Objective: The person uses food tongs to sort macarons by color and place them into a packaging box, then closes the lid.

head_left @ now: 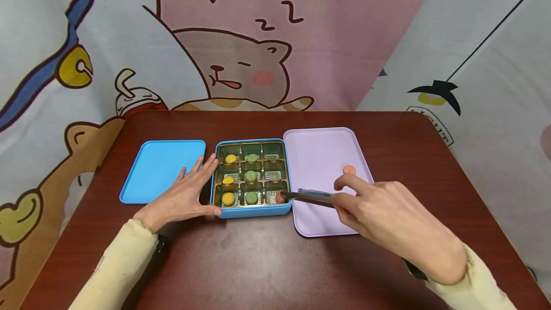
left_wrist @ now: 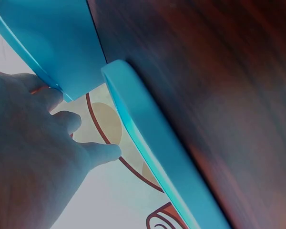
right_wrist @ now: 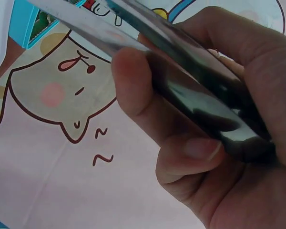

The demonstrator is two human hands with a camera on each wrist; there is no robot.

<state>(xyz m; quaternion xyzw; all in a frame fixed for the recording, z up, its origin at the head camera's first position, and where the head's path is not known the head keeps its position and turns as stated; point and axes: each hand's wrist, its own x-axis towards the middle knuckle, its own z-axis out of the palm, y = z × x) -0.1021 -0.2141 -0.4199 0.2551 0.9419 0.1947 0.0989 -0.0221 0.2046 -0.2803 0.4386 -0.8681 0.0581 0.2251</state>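
Note:
My right hand grips metal tongs, also filling the right wrist view as shiny tongs. Their tips are at a reddish-brown round piece in the near right compartment of a blue box. A gold divided insert in the box holds yellow pieces down its left column and green pieces down the middle one. With fingers spread, my left hand touches the box's left side, thumb at the near corner. The left wrist view shows fingertips against the blue wall.
A lilac tray lies against the box's right side, bearing an orange-pink round piece. A blue lid or tray lies to the left, partly behind my left hand. A cartoon-printed curtain hangs behind the brown table.

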